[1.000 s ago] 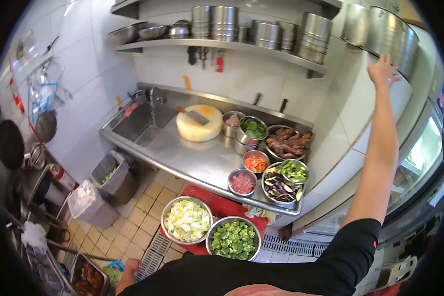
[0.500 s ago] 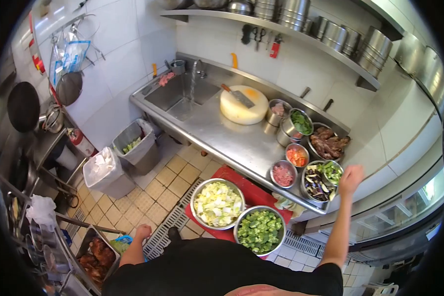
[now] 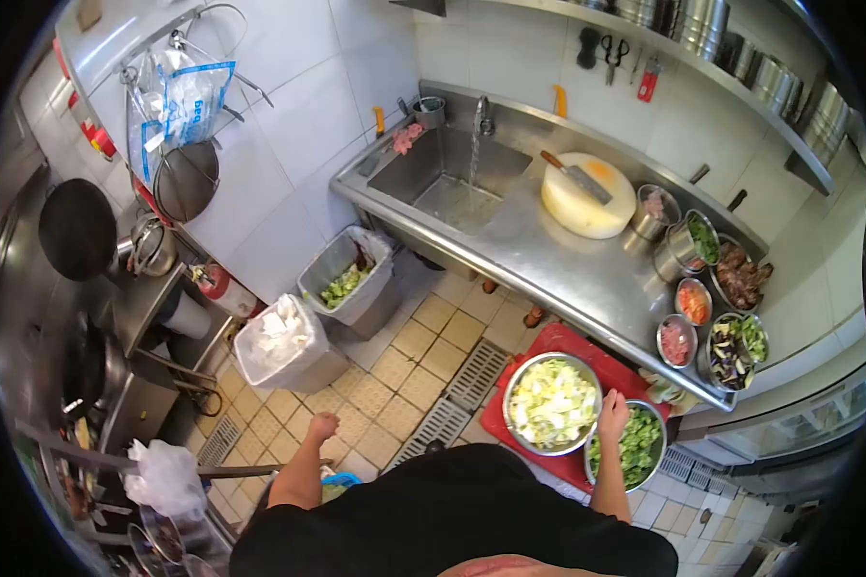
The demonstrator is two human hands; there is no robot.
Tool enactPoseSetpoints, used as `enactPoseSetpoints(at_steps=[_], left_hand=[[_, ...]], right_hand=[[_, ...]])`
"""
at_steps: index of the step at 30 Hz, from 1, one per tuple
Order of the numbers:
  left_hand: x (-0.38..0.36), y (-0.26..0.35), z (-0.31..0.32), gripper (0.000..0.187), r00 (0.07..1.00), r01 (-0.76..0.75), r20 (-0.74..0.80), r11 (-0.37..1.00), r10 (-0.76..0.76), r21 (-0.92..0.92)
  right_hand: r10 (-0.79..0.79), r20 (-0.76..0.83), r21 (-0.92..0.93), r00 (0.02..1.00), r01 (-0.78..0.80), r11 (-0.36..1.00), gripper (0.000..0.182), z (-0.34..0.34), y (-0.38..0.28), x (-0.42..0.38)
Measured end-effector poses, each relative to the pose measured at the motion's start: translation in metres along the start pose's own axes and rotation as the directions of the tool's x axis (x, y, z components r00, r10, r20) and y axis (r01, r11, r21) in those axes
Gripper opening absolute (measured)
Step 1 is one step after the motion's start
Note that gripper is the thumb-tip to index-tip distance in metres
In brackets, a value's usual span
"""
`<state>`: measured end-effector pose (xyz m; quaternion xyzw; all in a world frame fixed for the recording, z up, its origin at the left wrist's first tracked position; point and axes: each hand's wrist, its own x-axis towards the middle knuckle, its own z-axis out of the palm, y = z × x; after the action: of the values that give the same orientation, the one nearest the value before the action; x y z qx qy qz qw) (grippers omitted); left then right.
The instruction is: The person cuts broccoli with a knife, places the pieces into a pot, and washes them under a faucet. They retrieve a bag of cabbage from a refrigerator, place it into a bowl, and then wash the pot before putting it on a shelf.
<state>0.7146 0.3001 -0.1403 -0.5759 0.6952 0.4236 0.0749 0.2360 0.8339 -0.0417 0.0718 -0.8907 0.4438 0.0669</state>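
Note:
My left hand hangs over the tiled floor, its fingers curled in with nothing showing in them. Over the broccoli bowl, close to the rim of the cabbage bowl, is my right hand, also loosely closed and showing nothing held. Chopped pale cabbage fills one metal bowl; green broccoli florets fill the other, partly covered by my right forearm and hand. Both bowls rest on a red stand in front of the counter.
Water runs from a tap into the sink. A cleaver lies on the round cutting board. Bowls of eggplant, red pieces and meat crowd the counter's right end. Two lined bins stand left.
My right hand has moved from beside the eggplant bowl at the counter's right end, down and left to the broccoli bowl. The view has turned left.

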Motion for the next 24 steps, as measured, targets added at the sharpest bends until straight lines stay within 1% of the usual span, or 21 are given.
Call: enactPoseSetpoints(at_steps=[1, 2, 3, 5, 6, 7, 8, 9, 11, 12, 13, 14, 15, 16, 17, 18, 19, 21, 22, 23, 24], left_hand=[[0.015, 0.003, -0.004, 0.024, 1.000, -0.015, -0.003, 0.992, 0.015, -0.126], [0.033, 0.004, -0.007, 0.024, 0.999, -0.032, -0.004, 0.968, 0.032, -0.249], [0.041, 0.012, -0.011, 0.024, 1.000, -0.026, 0.008, 0.974, 0.028, -0.227], [0.052, 0.035, -0.009, 0.027, 0.999, -0.040, 0.016, 0.954, 0.047, -0.298], [0.053, 0.040, -0.006, 0.027, 0.998, -0.030, 0.038, 0.959, 0.042, -0.283], [0.055, 0.045, -0.003, 0.028, 0.996, -0.049, 0.063, 0.961, 0.069, -0.272], [0.058, 0.048, -0.002, 0.030, 0.992, -0.067, 0.090, 0.962, 0.093, -0.264], [0.061, 0.047, -0.003, 0.030, 0.990, -0.055, 0.111, 0.965, 0.086, -0.257], [0.069, 0.036, -0.006, 0.031, 0.974, -0.020, 0.217, 0.984, 0.059, -0.178], [0.076, 0.025, -0.009, 0.032, 0.970, -0.003, 0.238, 0.982, 0.048, -0.186], [0.083, 0.014, -0.013, 0.033, 0.965, 0.014, 0.259, 0.981, 0.037, -0.194], [0.089, 0.006, -0.019, 0.034, 0.962, 0.104, 0.265, 0.985, -0.065, -0.137], [0.094, 0.003, -0.028, 0.036, 0.951, 0.197, 0.258, 0.977, -0.171, -0.079], [0.099, 0.006, -0.037, 0.036, 0.947, 0.214, 0.260, 0.974, -0.190, -0.070], [0.097, 0.006, -0.050, 0.038, 0.944, 0.267, 0.230, 0.958, -0.238, -0.104], [0.094, 0.008, -0.063, 0.040, 0.935, 0.322, 0.202, 0.937, -0.292, -0.136], [0.094, 0.012, -0.076, 0.040, 0.922, 0.358, 0.203, 0.926, -0.330, -0.119], [0.113, 0.030, -0.098, 0.042, 0.871, 0.470, 0.214, 0.877, -0.442, -0.099], [0.121, 0.053, -0.109, 0.042, 0.883, 0.444, 0.192, 0.895, -0.428, -0.048], [0.138, 0.066, -0.115, 0.042, 0.876, 0.458, 0.186, 0.888, -0.444, -0.037], [0.158, 0.074, -0.120, 0.042, 0.926, 0.350, 0.166, 0.936, -0.340, -0.038]], right_hand=[[0.007, 0.028, -0.054, 1.000, -0.006, 0.999, 0.038, 0.009, -0.020, 0.006], [-0.079, 0.055, -0.043, 0.995, 0.082, 0.996, 0.035, 0.021, -0.034, 0.014], [-0.160, 0.080, -0.036, 0.984, 0.164, 0.986, 0.034, 0.030, -0.044, 0.023], [-0.234, 0.331, -0.168, 0.914, 0.301, 0.939, 0.014, 0.044, -0.050, 0.053], [-0.250, 0.360, -0.221, 0.899, 0.343, 0.913, 0.017, 0.054, -0.049, 0.072], [-0.265, 0.392, -0.270, 0.881, 0.386, 0.882, 0.023, 0.066, -0.049, 0.092], [-0.269, 0.388, -0.344, 0.882, 0.409, 0.845, 0.031, 0.076, -0.051, 0.112], [-0.277, 0.387, -0.414, 0.880, 0.434, 0.800, 0.040, 0.087, -0.054, 0.135], [-0.129, 0.340, -0.463, 0.931, 0.285, 0.839, 0.076, 0.113, -0.042, 0.189], [-0.109, 0.342, -0.481, 0.933, 0.273, 0.833, 0.076, 0.122, -0.044, 0.210], [0.025, 0.351, -0.577, 0.936, 0.196, 0.793, 0.091, 0.133, -0.048, 0.230], [0.154, 0.347, -0.665, 0.925, 0.127, 0.736, 0.106, 0.145, -0.055, 0.246], [0.167, 0.352, -0.671, 0.921, 0.124, 0.731, 0.106, 0.162, -0.061, 0.260], [0.173, 0.456, -0.683, 0.873, 0.218, 0.697, 0.115, 0.183, -0.070, 0.272], [0.185, 0.565, -0.674, 0.804, 0.320, 0.665, 0.123, 0.210, -0.080, 0.280], [0.169, 0.617, -0.678, 0.769, 0.409, 0.611, 0.113, 0.235, -0.109, 0.279], [0.193, 0.639, -0.671, 0.744, 0.417, 0.613, 0.113, 0.265, -0.120, 0.280], [-0.104, 0.808, -0.412, 0.580, 0.682, 0.604, 0.099, 0.322, -0.137, 0.292], [-0.151, 0.839, -0.345, 0.522, 0.726, 0.595, 0.094, 0.348, -0.156, 0.296], [-0.205, 0.862, -0.273, 0.463, 0.766, 0.582, 0.090, 0.376, -0.180, 0.301], [-0.235, 0.878, -0.224, 0.416, 0.792, 0.568, 0.090, 0.404, -0.202, 0.307]])
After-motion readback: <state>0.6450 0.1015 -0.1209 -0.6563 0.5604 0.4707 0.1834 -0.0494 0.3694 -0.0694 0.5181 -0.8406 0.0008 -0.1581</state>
